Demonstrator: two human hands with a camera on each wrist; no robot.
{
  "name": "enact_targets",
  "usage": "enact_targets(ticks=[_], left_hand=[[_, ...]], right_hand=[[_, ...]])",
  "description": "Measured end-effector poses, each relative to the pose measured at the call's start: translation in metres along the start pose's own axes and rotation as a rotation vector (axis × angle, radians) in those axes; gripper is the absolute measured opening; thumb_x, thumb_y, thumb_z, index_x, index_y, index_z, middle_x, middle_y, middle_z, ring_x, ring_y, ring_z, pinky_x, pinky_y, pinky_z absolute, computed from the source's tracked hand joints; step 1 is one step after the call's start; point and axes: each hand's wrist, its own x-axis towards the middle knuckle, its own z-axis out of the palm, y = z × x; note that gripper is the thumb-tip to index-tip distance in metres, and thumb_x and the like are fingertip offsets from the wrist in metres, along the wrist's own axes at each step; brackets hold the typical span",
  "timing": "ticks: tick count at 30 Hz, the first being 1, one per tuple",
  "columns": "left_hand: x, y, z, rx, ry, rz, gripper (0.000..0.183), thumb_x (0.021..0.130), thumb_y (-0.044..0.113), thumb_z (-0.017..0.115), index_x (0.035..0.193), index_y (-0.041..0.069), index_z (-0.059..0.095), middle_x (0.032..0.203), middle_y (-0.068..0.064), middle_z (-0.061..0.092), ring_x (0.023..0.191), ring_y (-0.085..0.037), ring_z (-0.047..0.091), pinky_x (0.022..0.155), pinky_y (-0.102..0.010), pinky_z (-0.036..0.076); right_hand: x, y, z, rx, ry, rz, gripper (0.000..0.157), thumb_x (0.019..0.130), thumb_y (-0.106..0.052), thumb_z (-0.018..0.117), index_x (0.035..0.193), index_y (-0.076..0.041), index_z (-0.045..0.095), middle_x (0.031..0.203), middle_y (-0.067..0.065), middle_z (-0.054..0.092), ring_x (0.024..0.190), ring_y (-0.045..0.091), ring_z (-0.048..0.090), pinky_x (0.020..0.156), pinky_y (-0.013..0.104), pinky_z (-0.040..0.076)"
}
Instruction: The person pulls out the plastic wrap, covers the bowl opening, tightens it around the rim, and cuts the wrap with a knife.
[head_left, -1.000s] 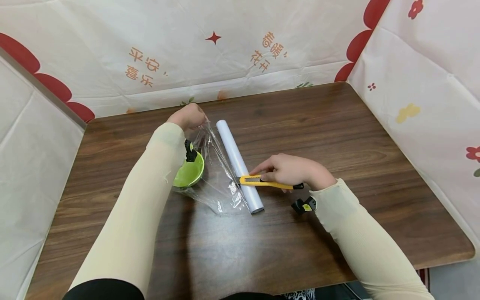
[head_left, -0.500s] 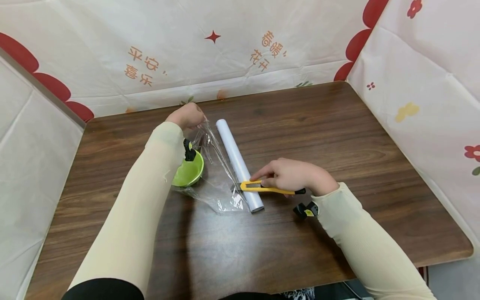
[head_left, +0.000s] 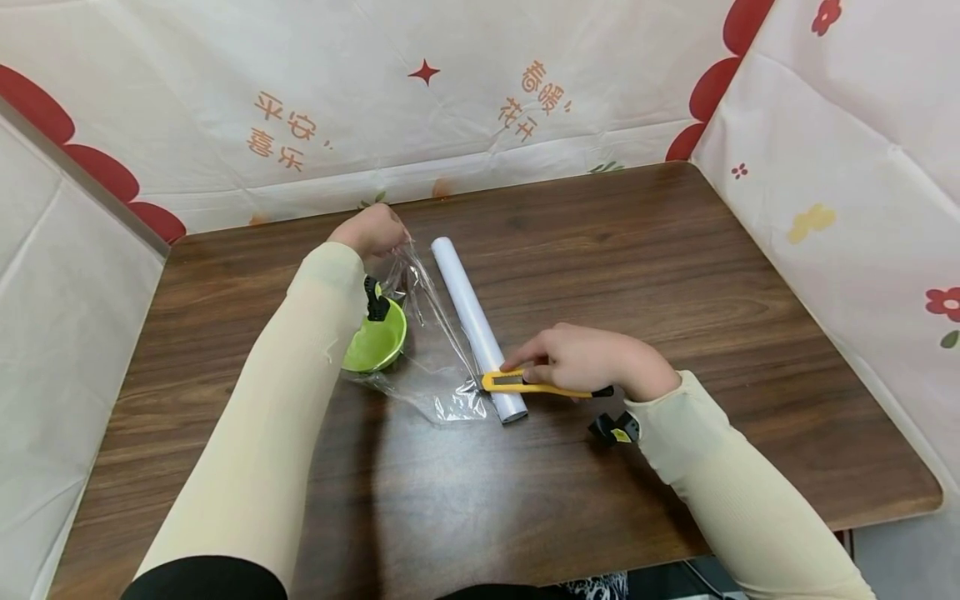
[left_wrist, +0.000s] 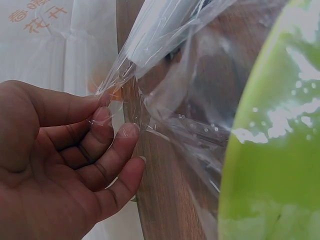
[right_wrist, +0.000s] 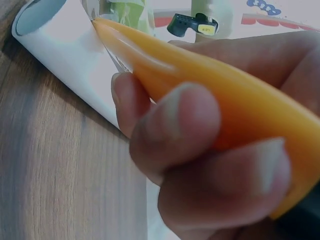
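Note:
My left hand (head_left: 372, 230) pinches the upper end of a clear sheet of plastic wrap (head_left: 431, 354) between thumb and fingertips; the left wrist view shows the film bunched at the pinch. The wrap stretches over a green bowl (head_left: 381, 340), partly hidden by my left sleeve, toward a white roll (head_left: 468, 308) lying slantwise on the table. In my right hand (head_left: 588, 358) is a yellow utility knife (head_left: 536, 384), gripped with the index finger along its top. Its front end lies across the roll's near part, right at the film's edge.
The brown wooden table (head_left: 675, 275) extends around these things. Printed white cloth (head_left: 375, 100) hangs along its back and sides. A small black wrist camera (head_left: 613, 429) sits on my right cuff.
My right hand has drawn the utility knife toward the near end of the roll, along the film's edge. My left hand keeps its pinch on the plastic wrap, nearly still.

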Motion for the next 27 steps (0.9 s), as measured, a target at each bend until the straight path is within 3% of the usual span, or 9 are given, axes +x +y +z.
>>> enact_targets(ticks=[10, 17, 27], left_hand=[[0.001, -0.002, -0.001, 0.004, -0.007, 0.008, 0.026, 0.099, 0.013, 0.041, 0.099, 0.001, 0.064, 0.095, -0.007, 0.059, 0.058, -0.009, 0.042, 0.059, -0.026, 0.043], [0.0, -0.004, -0.004, 0.0, -0.011, 0.0, 0.032, 0.1, 0.014, 0.038, 0.113, 0.0, 0.064, 0.076, -0.003, 0.055, 0.058, -0.011, 0.043, 0.061, -0.028, 0.043], [-0.004, -0.004, -0.009, -0.031, -0.022, -0.004, 0.032, 0.098, 0.009, 0.036, 0.111, -0.001, 0.062, 0.081, -0.005, 0.055, 0.064, -0.013, 0.043, 0.067, -0.032, 0.044]], right_hand=[[-0.004, -0.006, 0.004, -0.021, -0.01, 0.008, 0.034, 0.099, -0.015, 0.049, 0.128, -0.025, 0.064, 0.096, 0.0, 0.067, 0.049, 0.01, 0.043, 0.051, 0.027, 0.043], [-0.006, -0.01, 0.006, -0.035, -0.022, 0.009, 0.034, 0.099, -0.015, 0.048, 0.128, -0.024, 0.064, 0.086, -0.002, 0.065, 0.047, 0.009, 0.042, 0.049, 0.026, 0.042], [-0.008, -0.017, 0.008, -0.061, -0.025, -0.004, 0.032, 0.099, -0.014, 0.05, 0.127, -0.018, 0.065, 0.092, -0.003, 0.066, 0.053, 0.008, 0.044, 0.053, 0.025, 0.042]])
